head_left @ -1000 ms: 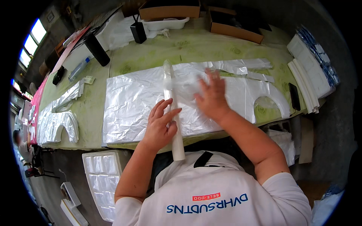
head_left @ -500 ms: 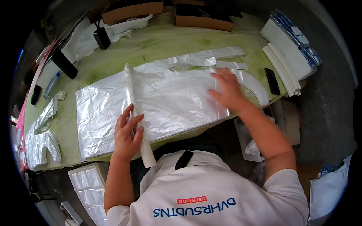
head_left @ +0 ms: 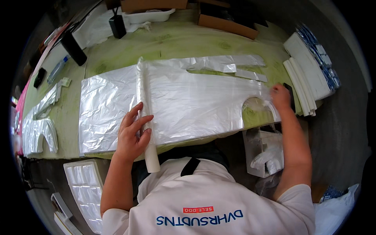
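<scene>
Stacked sheets of thin, shiny clear film [head_left: 196,102] cut in an apron shape lie across the table, with long strips and a curved cut-out at the right end. A pale roll [head_left: 152,158] wound with film lies crosswise over them, its near end past the table edge. My left hand [head_left: 132,133] rests on the roll, fingers apart and stretched over it. At the far right end of the film, my right hand [head_left: 281,98] is closed in a pinch on the top film apron's end, slightly blurred. Its fingertips are partly hidden.
A dark phone [head_left: 290,96] lies beside my right hand, near white rolls [head_left: 299,86] and a white box [head_left: 307,66] topped with blue packets. Another folded film piece [head_left: 39,135] lies at the left. Behind are a black speaker-like box [head_left: 117,26] and cardboard boxes [head_left: 227,25].
My right hand has moved right and closed, drawing the top film out flat toward the curved end. My left hand stays on the roll. The view has shifted slightly.
</scene>
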### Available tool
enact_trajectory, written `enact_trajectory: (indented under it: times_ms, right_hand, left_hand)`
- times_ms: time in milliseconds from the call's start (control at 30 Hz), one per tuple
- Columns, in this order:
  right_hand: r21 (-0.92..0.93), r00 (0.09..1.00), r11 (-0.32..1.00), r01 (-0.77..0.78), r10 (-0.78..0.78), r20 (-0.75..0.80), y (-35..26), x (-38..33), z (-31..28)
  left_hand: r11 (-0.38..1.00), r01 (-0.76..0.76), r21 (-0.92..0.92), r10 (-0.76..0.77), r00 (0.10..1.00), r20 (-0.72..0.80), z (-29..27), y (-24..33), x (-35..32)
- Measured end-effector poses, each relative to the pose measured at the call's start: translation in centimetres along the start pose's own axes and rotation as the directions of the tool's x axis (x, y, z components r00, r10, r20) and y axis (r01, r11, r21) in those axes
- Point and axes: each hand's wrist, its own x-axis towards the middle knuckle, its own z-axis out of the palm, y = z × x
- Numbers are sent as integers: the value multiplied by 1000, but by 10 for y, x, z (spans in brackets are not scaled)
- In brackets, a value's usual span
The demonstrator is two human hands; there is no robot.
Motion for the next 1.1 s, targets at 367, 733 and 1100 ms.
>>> enact_trajectory:
  times_ms: [367, 733, 1100]
  right_hand:
    - [-383, 972, 914, -133, 196, 132, 96, 6, -82]
    - [356, 623, 672, 650, -739, 257, -175, -130, -32]
    - [211, 752, 787, 579, -616, 236, -151, -153, -62]
  left_hand:
    - [999, -15, 34, 15, 1000, 9, -3, -1, 1]
    - [997, 55, -60, -50, 996, 80, -1, -3, 0]
    - [1000, 14, -18, -14, 1000, -22, 2, -6, -3]
